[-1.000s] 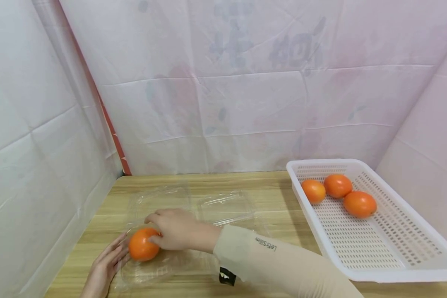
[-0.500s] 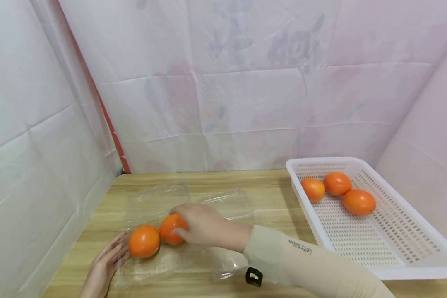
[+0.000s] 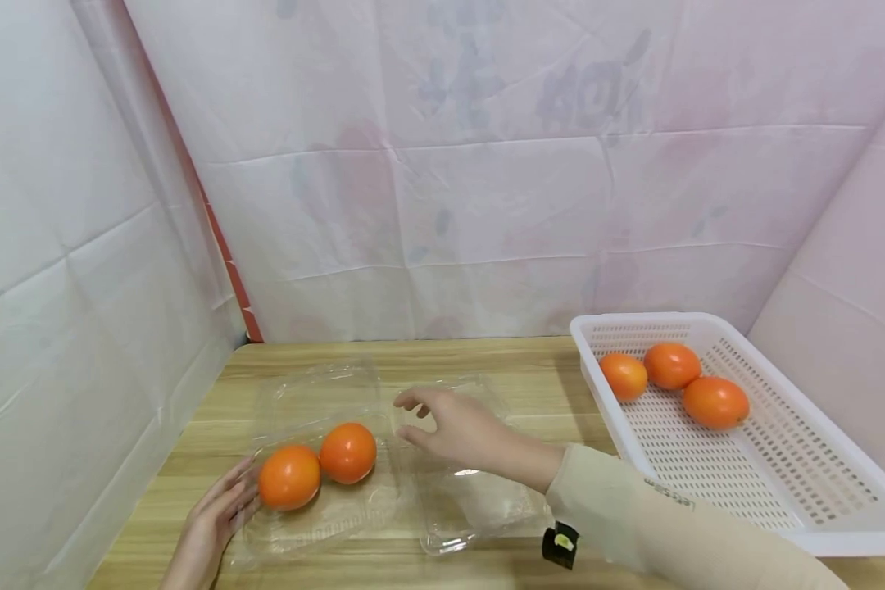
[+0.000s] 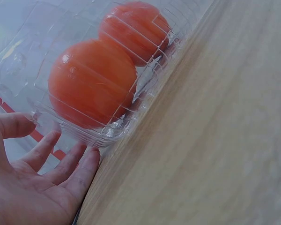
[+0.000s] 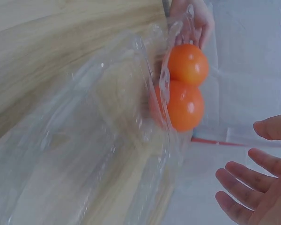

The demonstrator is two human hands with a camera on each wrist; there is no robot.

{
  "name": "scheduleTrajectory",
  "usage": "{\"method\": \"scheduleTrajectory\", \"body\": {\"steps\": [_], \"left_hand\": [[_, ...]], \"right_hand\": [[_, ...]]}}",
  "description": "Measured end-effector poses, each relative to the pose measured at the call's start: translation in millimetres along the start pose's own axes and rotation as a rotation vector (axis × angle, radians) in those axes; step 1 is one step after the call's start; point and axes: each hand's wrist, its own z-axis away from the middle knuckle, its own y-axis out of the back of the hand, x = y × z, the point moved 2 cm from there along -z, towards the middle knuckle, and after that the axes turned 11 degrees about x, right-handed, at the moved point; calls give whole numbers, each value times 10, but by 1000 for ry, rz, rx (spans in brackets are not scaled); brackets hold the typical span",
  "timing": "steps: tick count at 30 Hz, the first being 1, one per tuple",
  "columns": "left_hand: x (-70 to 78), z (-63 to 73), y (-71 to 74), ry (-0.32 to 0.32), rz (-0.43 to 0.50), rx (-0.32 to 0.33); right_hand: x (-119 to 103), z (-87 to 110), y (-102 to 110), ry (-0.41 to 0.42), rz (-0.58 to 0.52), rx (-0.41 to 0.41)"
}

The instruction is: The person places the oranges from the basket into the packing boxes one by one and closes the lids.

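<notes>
Two glossy orange-red round fruits, a left one [image 3: 289, 477] and a right one [image 3: 348, 453], sit side by side in a clear plastic clamshell container [image 3: 357, 504] whose lid lies folded back. The left hand [image 3: 214, 520] is at that container's left end; in the left wrist view its fingertips [image 4: 90, 157] touch the plastic wall. To the right of the fruits, the right hand [image 3: 460, 426] hovers over a second clear container [image 3: 479, 501], its fingers spread and loosely bent. Nothing is in its grasp in the right wrist view.
A white perforated basket [image 3: 610, 418] stands at the right of the wooden table [image 3: 538, 360] with three similar fruits [image 3: 715, 402] at its far end. Pale cloth sheets [image 3: 487, 205] hang behind and at both sides.
The right hand has set the second fruit down beside the first in the container, let go of it and moved right. The left hand stays at the container's end.
</notes>
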Motion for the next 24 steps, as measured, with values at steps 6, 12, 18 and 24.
{"method": "scheduleTrajectory", "body": {"steps": [6, 12, 18, 24], "left_hand": [[8, 1, 1, 13, -33, 21], [14, 8, 6, 34, -40, 29], [21, 11, -3, 8, -13, 20], [13, 15, -14, 1, -9, 18]], "right_hand": [[183, 62, 194, -63, -83, 20], [342, 144, 406, -120, -121, 59], [453, 238, 608, -142, -151, 97], [593, 342, 792, -149, -133, 116]]}}
